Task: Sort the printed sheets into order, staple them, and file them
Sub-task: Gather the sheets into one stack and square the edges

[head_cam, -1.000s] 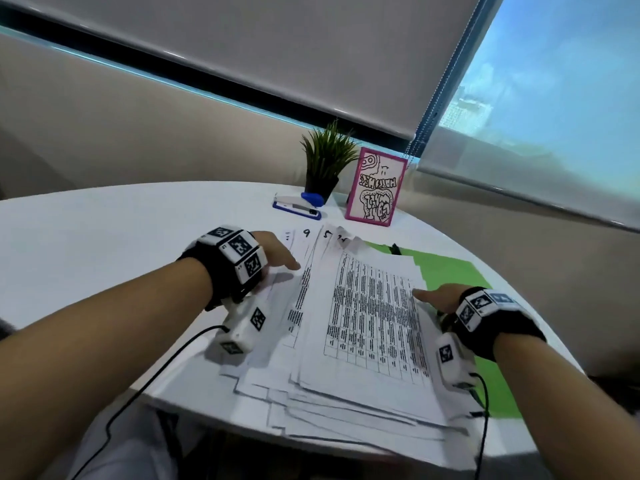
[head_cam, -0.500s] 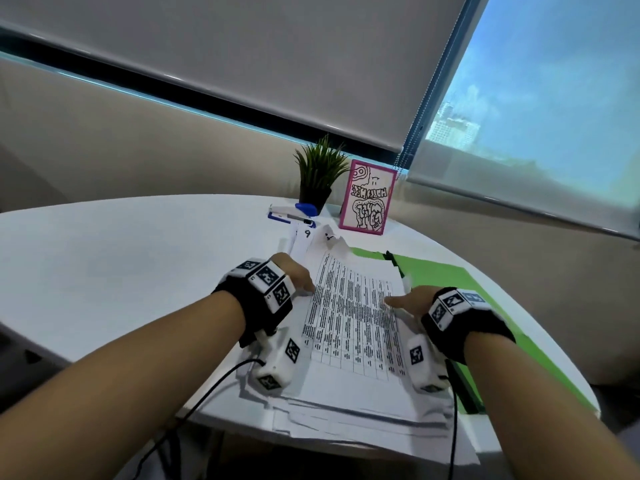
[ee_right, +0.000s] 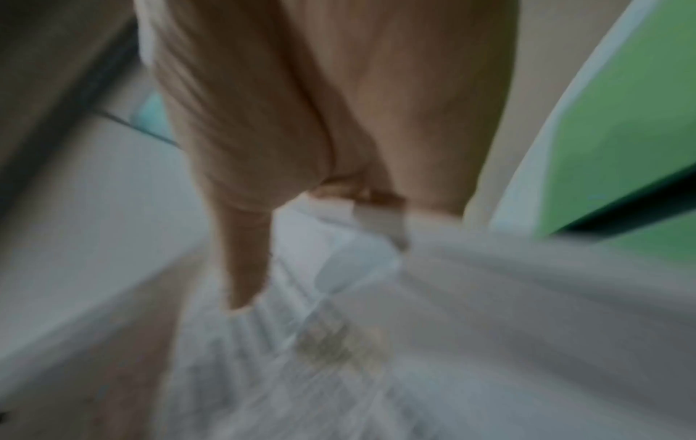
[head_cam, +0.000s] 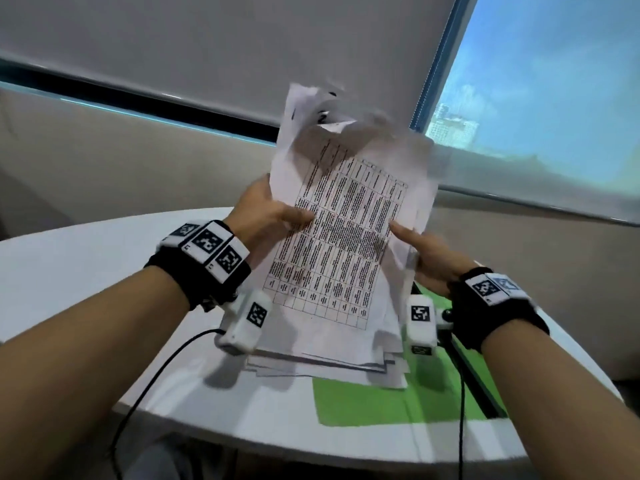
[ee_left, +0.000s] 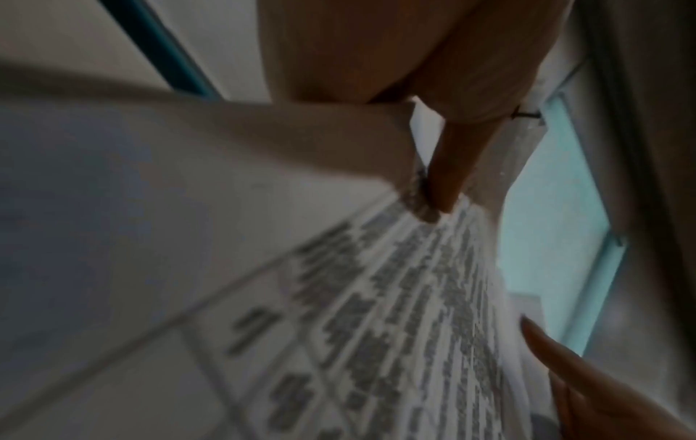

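A loose stack of printed sheets (head_cam: 346, 244) with a table on the top page stands nearly upright, its lower edge on the white table (head_cam: 86, 278). My left hand (head_cam: 266, 216) grips the stack's left edge, thumb on the front page. My right hand (head_cam: 419, 251) grips the right edge, thumb on the print. The upper corners of the sheets flop and blur. In the left wrist view my left thumb (ee_left: 448, 166) presses the printed sheets (ee_left: 376, 297). In the blurred right wrist view my right thumb (ee_right: 244, 253) lies on the sheets (ee_right: 339, 327).
A green folder (head_cam: 388, 403) lies flat on the table under and right of the stack, with a dark spine edge (head_cam: 481, 382) along its right side. The round table's front rim (head_cam: 311, 448) is close to me. A window blind (head_cam: 242, 46) and a window (head_cam: 554, 81) are behind.
Both hands closed in on the spread sheets, gathered them and lifted the stack from lying flat to standing on its lower edge. The head view tilted; the stapler and plant are now hidden.
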A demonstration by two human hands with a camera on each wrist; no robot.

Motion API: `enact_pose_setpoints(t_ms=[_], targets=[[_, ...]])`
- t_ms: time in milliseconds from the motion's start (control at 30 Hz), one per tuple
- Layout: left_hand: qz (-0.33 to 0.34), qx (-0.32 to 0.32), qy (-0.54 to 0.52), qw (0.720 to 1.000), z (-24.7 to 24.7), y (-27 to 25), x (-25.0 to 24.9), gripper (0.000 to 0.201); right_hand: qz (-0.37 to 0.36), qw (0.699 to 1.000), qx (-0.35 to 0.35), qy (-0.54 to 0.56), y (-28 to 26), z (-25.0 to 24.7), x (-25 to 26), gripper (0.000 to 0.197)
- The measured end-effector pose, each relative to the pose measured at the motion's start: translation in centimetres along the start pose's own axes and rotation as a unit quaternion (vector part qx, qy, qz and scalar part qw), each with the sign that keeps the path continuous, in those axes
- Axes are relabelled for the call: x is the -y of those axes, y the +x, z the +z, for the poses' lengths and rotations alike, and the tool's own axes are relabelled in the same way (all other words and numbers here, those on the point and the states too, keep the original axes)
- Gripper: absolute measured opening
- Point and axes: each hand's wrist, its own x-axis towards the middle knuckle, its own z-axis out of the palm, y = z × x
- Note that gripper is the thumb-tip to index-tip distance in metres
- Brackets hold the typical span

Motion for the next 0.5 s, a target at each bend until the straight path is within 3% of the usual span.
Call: enact_pose_setpoints(t_ms=[67,133,167,233,300,400,467,500], targets=[[0.071,-0.029,0.073,0.994,0.6,0.0,-1.5,0.051,-0.099,0.992,-0.073,0.021,-1.3,1.7,2.9,0.071],[0.16,-0.095,0.157,0.97,1.8,-0.1,-3.0,0.041,-0.166,0.973,-0.158,0.04,-3.0,3.5,5.4,0.088],[0.202,-0.141,0.178,0.953,2.4,-0.3,-3.7,0.036,-0.198,0.959,-0.2,0.033,-3.6,4.2,6.2,0.086],[0.262,-0.207,0.175,0.926,3.1,-1.0,-4.3,0.029,-0.268,0.932,-0.242,0.034,-5.1,5.5,7.0,0.065],[0.284,-0.229,0.14,0.921,3.3,-1.7,-3.9,0.027,-0.282,0.925,-0.254,0.03,-6.3,6.3,6.5,0.052],[0.266,-0.271,0.143,0.914,2.5,-1.9,-2.2,0.038,-0.231,0.949,-0.214,0.008,-7.0,6.3,3.9,0.065],[0.249,-0.244,0.149,0.925,1.5,-1.4,-1.3,0.039,-0.21,0.961,-0.179,-0.001,-7.2,6.2,2.1,0.058],[0.238,-0.218,0.158,0.933,1.0,-1.3,-0.8,0.036,-0.198,0.964,-0.179,-0.002,-7.1,6.2,1.4,0.065]])
